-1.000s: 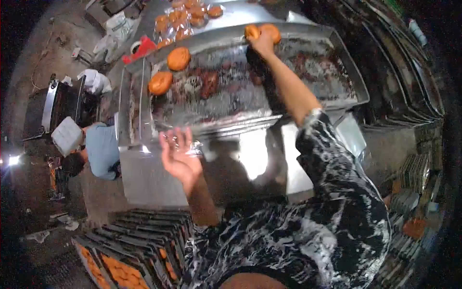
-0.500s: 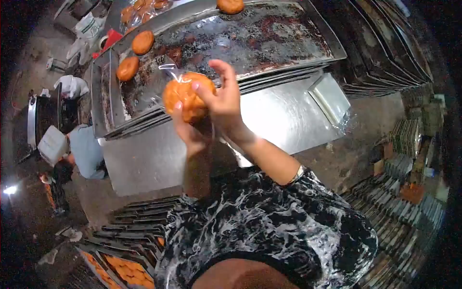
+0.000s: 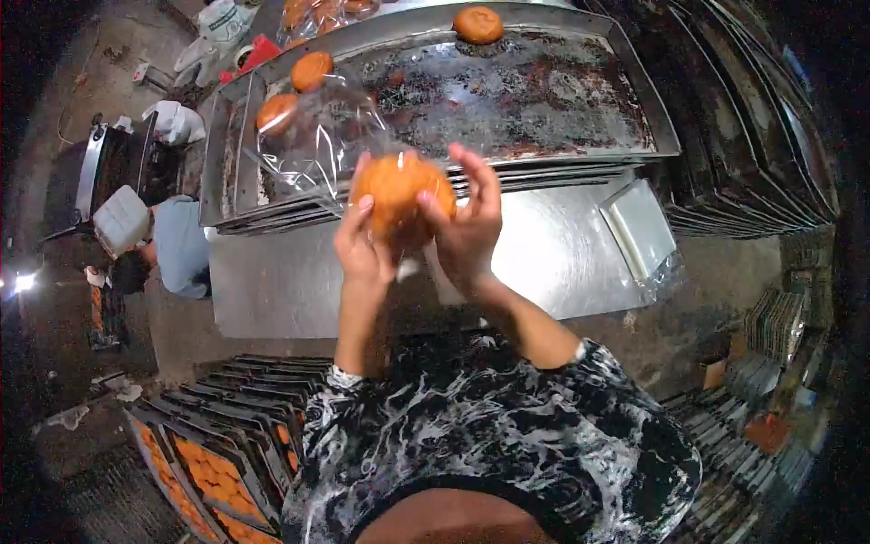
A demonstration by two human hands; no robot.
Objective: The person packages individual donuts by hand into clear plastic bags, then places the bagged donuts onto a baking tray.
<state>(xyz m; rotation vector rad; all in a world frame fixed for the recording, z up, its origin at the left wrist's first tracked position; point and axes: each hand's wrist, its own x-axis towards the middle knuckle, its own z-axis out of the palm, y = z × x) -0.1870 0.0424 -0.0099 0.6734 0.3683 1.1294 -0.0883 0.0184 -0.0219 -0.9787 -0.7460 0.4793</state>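
Between my hands, above the metal table, are orange-brown buns [image 3: 399, 195] in a clear plastic bag [image 3: 317, 159]. The bag's loose end spreads out to the upper left, overlapping the baking tray [image 3: 507, 100] in this view. My left hand [image 3: 364, 240] grips the near left side of the bagged buns, thumb on top. On their right side, my right hand [image 3: 469, 222] holds them with its thumb, its other fingers stretched upward. Two loose buns, one upper [image 3: 312, 71] and one lower [image 3: 276, 114], lie at the tray's left end; another bun [image 3: 478, 24] sits by its far edge.
The tray tops a stack on the shiny metal table [image 3: 290, 290]. A pile of clear bags [image 3: 639, 227] lies at the table's right. Bagged buns [image 3: 317, 16] are beyond the tray. Racked trays of buns [image 3: 204, 467] stand lower left. A person in blue [image 3: 179, 245] is at left.
The bagged buns have turned in my hands, and the bag's loose end now spreads wider to the left. My left hand has come round onto their left side. The whole view has shifted.
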